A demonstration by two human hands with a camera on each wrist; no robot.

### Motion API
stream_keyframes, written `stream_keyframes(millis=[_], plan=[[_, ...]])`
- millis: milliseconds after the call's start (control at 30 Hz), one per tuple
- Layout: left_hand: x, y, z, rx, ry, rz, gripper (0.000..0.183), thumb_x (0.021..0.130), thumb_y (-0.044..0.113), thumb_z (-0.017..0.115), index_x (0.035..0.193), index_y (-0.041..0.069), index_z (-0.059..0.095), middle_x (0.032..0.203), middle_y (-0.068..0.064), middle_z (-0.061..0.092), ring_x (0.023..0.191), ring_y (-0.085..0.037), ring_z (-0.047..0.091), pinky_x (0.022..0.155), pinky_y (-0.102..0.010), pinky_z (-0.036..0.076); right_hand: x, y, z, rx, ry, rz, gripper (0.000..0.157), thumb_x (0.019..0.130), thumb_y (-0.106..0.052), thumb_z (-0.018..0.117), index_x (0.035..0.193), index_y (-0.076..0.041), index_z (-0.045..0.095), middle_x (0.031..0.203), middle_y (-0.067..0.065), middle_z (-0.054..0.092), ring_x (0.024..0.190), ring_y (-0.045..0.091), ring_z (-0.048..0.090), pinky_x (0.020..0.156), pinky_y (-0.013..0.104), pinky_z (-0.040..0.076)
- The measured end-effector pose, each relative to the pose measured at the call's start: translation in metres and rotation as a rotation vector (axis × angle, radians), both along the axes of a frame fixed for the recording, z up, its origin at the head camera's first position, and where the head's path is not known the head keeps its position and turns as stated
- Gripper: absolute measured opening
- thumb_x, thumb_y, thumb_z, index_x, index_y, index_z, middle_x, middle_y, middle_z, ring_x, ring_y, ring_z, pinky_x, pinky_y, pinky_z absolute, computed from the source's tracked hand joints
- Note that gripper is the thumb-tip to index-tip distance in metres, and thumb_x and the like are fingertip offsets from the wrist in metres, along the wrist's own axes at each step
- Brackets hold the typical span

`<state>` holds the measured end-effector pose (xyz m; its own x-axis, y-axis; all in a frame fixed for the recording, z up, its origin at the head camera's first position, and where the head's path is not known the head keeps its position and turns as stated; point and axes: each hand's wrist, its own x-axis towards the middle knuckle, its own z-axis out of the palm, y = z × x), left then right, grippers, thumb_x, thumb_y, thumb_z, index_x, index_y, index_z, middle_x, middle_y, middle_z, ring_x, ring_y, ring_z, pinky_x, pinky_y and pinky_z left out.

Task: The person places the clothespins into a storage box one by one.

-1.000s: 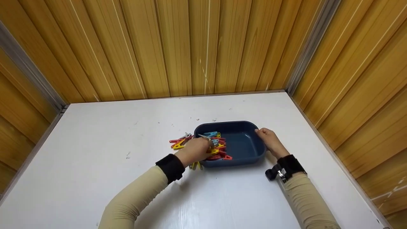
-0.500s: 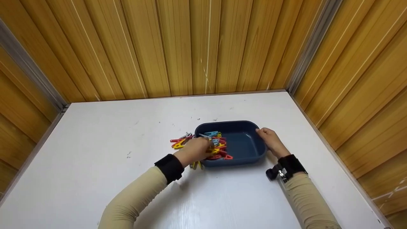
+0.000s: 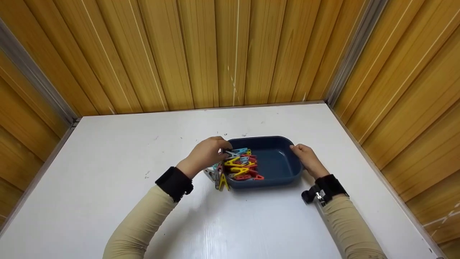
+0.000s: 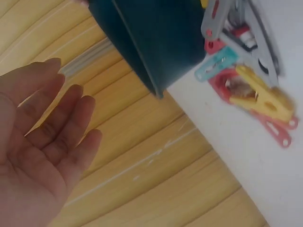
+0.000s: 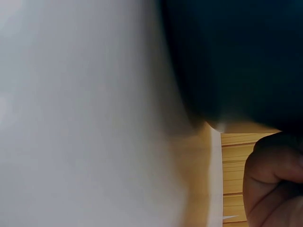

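Observation:
A dark blue rectangular basin point(image 3: 275, 162) with rounded corners stands on the white table. At its right end my right hand point(image 3: 305, 158) grips the rim, thumb on the inner side; the right wrist view shows its curled fingers point(image 5: 272, 175) beside the dark wall. My left hand point(image 3: 206, 154) is over the basin's left end. In the left wrist view its fingers point(image 4: 71, 113) are loosely bent, with nothing in them. Colourful clothespins point(image 3: 240, 169) in red, yellow, blue and grey lie heaped in the left half of the basin. More clothespins point(image 3: 222, 180) lie on the table against its left side.
The white table point(image 3: 118, 172) stretches out to both sides. Wood-patterned panels point(image 3: 201, 54) stand behind it and at left and right, with grey metal posts point(image 3: 354, 54) in the corners.
My left hand has moved from the clothespin heap up and left to the basin's left rim, its fingers now free of clothespins. The right hand has kept its grip on the basin.

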<state>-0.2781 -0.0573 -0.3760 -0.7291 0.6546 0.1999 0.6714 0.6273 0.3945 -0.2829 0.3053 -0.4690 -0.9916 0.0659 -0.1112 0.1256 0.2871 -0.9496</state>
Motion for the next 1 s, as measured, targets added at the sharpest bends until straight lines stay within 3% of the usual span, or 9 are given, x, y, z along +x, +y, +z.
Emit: stream_keyframes(millis=[133, 300, 667, 800, 900, 1000], plan=[[-0.002, -0.013, 0.001, -0.017, 0.021, 0.040, 0.027, 0.093, 0.007, 0.072, 0.119, 0.000, 0.073, 0.116, -0.018, 0.073, 0.108, -0.034, 0.070, 0.095, -0.048, 0.057, 0.005, -0.004, 0.008, -0.032, -0.025, -0.002, 0.031, 0.107, -0.025, 0.050, 0.078, -0.014, 0.050, 0.064, -0.010, 0.042, 0.054, 0.003, 0.042, 0.048, 0.017, 0.035], [-0.007, -0.028, -0.009, -0.018, 0.045, 0.070, 0.025, 0.093, 0.008, 0.072, 0.115, -0.001, 0.074, 0.110, -0.019, 0.074, 0.105, -0.035, 0.071, 0.093, -0.048, 0.058, 0.011, -0.009, 0.022, -0.048, -0.039, 0.013, 0.030, 0.107, -0.021, 0.049, 0.079, -0.009, 0.051, 0.064, -0.008, 0.043, 0.054, 0.005, 0.044, 0.048, 0.018, 0.037], [-0.015, -0.051, -0.049, -0.014, -0.008, 0.154, 0.029, 0.083, -0.002, 0.079, 0.112, -0.006, 0.073, 0.107, -0.024, 0.072, 0.102, -0.039, 0.070, 0.094, -0.052, 0.056, 0.000, 0.001, -0.003, -0.022, -0.012, -0.012, 0.031, 0.107, -0.029, 0.051, 0.078, -0.017, 0.051, 0.064, -0.011, 0.043, 0.053, 0.002, 0.042, 0.048, 0.018, 0.036], [-0.016, -0.051, -0.061, -0.022, -0.019, 0.195, 0.029, 0.085, -0.003, 0.076, 0.114, -0.006, 0.072, 0.107, -0.024, 0.071, 0.101, -0.038, 0.070, 0.094, -0.051, 0.057, 0.000, 0.002, -0.001, -0.030, -0.016, -0.013, 0.030, 0.107, -0.029, 0.052, 0.078, -0.018, 0.051, 0.064, -0.011, 0.044, 0.053, 0.001, 0.043, 0.048, 0.017, 0.037], [-0.016, -0.049, -0.068, -0.037, -0.004, 0.206, 0.030, 0.086, -0.004, 0.075, 0.116, -0.005, 0.072, 0.108, -0.023, 0.071, 0.102, -0.039, 0.070, 0.094, -0.051, 0.057, 0.007, -0.002, 0.010, -0.031, -0.030, -0.002, 0.031, 0.107, -0.026, 0.050, 0.078, -0.015, 0.051, 0.063, -0.010, 0.044, 0.052, 0.002, 0.043, 0.047, 0.017, 0.037], [-0.017, -0.048, -0.073, -0.052, 0.009, 0.219, 0.030, 0.087, -0.004, 0.074, 0.117, -0.004, 0.072, 0.108, -0.022, 0.070, 0.104, -0.038, 0.069, 0.094, -0.051, 0.057, 0.006, -0.002, 0.008, -0.016, -0.023, 0.000, 0.031, 0.107, -0.026, 0.049, 0.078, -0.014, 0.050, 0.062, -0.011, 0.042, 0.051, 0.002, 0.041, 0.047, 0.017, 0.035]])
